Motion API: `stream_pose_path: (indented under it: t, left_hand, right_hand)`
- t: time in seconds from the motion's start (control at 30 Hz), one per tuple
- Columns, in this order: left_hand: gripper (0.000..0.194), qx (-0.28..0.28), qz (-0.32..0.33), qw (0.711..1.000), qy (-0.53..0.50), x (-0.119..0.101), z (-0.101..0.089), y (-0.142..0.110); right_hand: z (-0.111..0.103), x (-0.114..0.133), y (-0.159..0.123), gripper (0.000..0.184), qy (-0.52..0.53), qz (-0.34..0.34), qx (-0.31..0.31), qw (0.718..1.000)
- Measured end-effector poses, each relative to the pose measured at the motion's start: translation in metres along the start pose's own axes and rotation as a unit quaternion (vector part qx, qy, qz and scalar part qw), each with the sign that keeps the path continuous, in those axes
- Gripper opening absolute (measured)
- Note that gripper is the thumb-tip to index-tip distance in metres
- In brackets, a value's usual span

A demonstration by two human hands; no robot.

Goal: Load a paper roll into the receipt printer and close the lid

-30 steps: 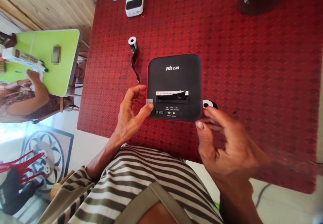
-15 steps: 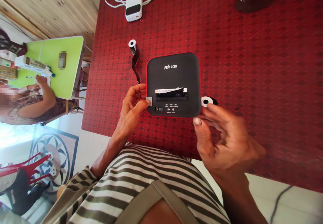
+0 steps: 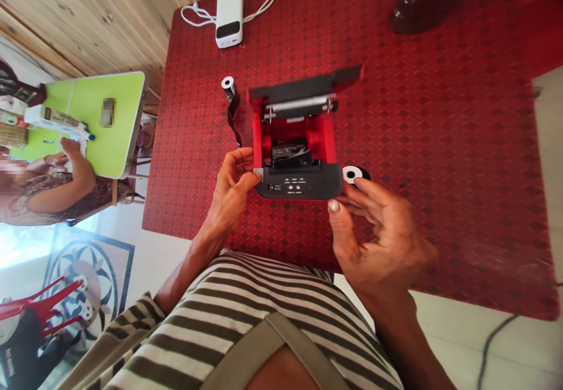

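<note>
A black and red receipt printer rests on the table in front of me, its lid raised. Inside the red bay lies a dark strip, partly hidden. My left hand grips the printer's left front corner, thumb pressed on a grey latch. My right hand is at the right front corner, thumb near the front edge and fingers bent along the side. A paper roll with a black outer layer sits against those fingers. Another roll stands to the left, a dark strip trailing from it.
A white power bank with a coiled cable lies at the back of the red table. A dark bottle is at the back right. To the left, a person sits writing at a green table.
The printer's lid has sprung up, exposing the red bay and a metal roller. Both hands have kept their places at the printer's corners; the view has shifted slightly.
</note>
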State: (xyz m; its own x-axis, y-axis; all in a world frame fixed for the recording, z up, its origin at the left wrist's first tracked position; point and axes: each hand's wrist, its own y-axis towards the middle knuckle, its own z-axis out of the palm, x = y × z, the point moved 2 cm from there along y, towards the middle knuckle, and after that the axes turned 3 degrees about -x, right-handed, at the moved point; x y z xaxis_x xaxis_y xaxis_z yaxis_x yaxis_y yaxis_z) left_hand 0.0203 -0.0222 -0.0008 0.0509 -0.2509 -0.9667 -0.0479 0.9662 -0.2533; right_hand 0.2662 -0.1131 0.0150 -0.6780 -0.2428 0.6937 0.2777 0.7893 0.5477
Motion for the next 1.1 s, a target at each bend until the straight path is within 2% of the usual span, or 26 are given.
stream_pose_path:
  t: [0.13,0.17,0.23,0.3,0.33,0.4,0.47,0.53,0.63,0.77,0.87,1.1]
  left_hand:
    - [0.048,-0.014,0.016,1.000,0.007,0.003,-0.001,-0.001]
    - [0.049,-0.011,0.022,1.000,0.009,0.003,-0.001,-0.001]
    - [0.053,-0.006,0.034,0.999,0.011,0.002,-0.001,-0.002]
    - [0.053,-0.001,0.041,0.999,0.013,0.002,0.000,-0.003]
    - [0.053,0.003,0.042,0.999,0.012,0.002,0.001,-0.004]
    - [0.051,0.009,0.043,0.999,0.009,0.003,0.002,-0.006]
    - [0.051,0.009,0.046,0.999,0.006,0.005,0.003,-0.009]
    - [0.052,0.008,0.049,0.999,0.008,0.008,0.003,-0.011]
    - [0.055,0.004,0.060,0.998,0.013,0.013,0.003,-0.011]
    - [0.052,-0.008,0.073,0.997,0.021,0.015,0.003,-0.007]
    - [0.051,-0.007,0.086,0.996,0.022,0.015,0.002,-0.003]
    - [0.059,-0.008,0.116,0.993,0.010,0.024,0.002,0.003]
  right_hand:
    - [-0.020,0.002,0.035,0.022,-0.063,-0.050,0.023,0.996]
    - [-0.023,0.004,0.049,0.021,-0.087,-0.072,0.025,0.993]
    - [-0.020,0.007,0.079,0.028,-0.109,-0.107,0.069,0.986]
    - [-0.002,0.006,0.108,0.032,-0.092,-0.153,0.169,0.969]
    - [0.011,0.004,0.121,0.031,-0.075,-0.187,0.222,0.954]
    - [0.041,-0.004,0.140,0.031,-0.075,-0.211,0.324,0.919]
    - [0.069,-0.014,0.152,0.024,-0.096,-0.220,0.389,0.889]
    - [0.088,-0.021,0.159,0.020,-0.123,-0.230,0.428,0.865]
    - [0.101,-0.024,0.162,0.020,-0.148,-0.234,0.460,0.844]
    - [0.103,-0.016,0.162,0.028,-0.158,-0.239,0.488,0.825]
    - [0.105,-0.010,0.161,0.032,-0.178,-0.241,0.489,0.819]
    - [0.101,0.003,0.165,0.019,-0.176,-0.255,0.491,0.814]
